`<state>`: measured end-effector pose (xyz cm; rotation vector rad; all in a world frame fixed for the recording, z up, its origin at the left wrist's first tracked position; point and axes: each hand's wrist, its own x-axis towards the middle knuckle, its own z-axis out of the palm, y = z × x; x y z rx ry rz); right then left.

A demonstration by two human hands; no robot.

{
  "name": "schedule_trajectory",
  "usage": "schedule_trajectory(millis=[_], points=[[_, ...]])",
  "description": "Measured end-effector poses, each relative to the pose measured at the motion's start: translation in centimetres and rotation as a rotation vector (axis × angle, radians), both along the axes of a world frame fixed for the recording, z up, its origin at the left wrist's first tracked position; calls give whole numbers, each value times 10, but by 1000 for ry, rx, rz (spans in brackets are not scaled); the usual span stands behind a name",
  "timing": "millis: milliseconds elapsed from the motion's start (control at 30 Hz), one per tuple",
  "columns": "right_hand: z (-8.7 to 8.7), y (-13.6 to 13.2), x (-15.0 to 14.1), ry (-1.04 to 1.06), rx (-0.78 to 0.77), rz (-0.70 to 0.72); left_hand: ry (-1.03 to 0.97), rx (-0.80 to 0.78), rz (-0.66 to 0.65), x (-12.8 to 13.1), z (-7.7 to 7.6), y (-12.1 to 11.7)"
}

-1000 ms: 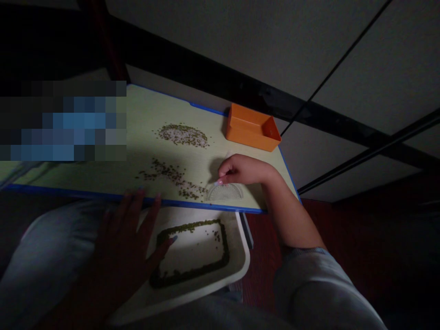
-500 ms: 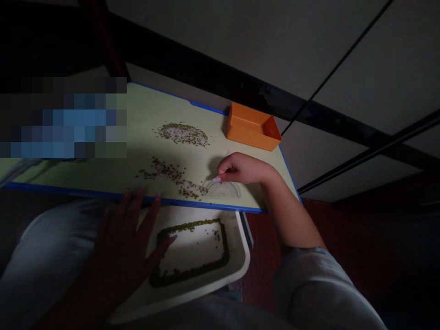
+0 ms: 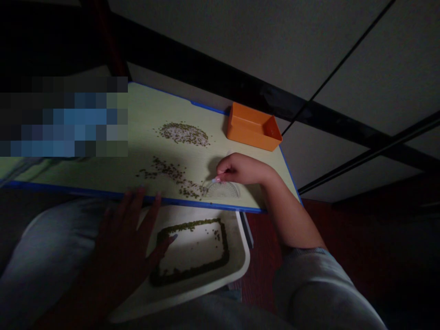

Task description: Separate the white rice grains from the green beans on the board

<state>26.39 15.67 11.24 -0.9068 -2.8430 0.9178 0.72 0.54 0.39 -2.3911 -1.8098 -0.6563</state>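
My right hand (image 3: 237, 168) is closed, thumb and forefinger pinched at the upper edge of a clear half-round protractor (image 3: 223, 190) that lies on the pale table. The protractor's left end meets a loose scatter of small green and dark beans mixed with pale grains (image 3: 168, 172). Farther back is a denser oval heap of the same mix (image 3: 184, 134). In shadow, my left hand (image 3: 129, 238) is open with its fingers spread, fingertips by the table's blue front edge. Its thumb reaches over a white basin (image 3: 237, 263) with green beans (image 3: 192, 224) lining its floor's edges.
An orange open box (image 3: 254, 130) stands at the back right corner of the table (image 3: 147, 107). Pale cabinet panels (image 3: 343, 55) rise behind it. On the left, a blurred-out patch hides part of the table. Dark red floor (image 3: 263, 256) shows at the lower right.
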Motion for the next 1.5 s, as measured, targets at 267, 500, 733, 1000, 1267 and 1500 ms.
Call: schedule_trajectory(millis=[267,500,733,1000,1267,1500], points=[[0,-1,-3,7,7,1,-4,17,-1,1,-1,-1],[2,-6,-7,-2,-39,27,33,22,-5,1,-1,2],[3,-5,-5,14,-85,42,6,15,-13,0,1,0],[0,1,3,28,-8,-10,20,37,-10,0,-2,2],[1,-5,-4,17,-78,33,-24,30,-10,1,-1,1],[2,-2,1,40,-54,10,-43,9,-7,1,-1,-1]])
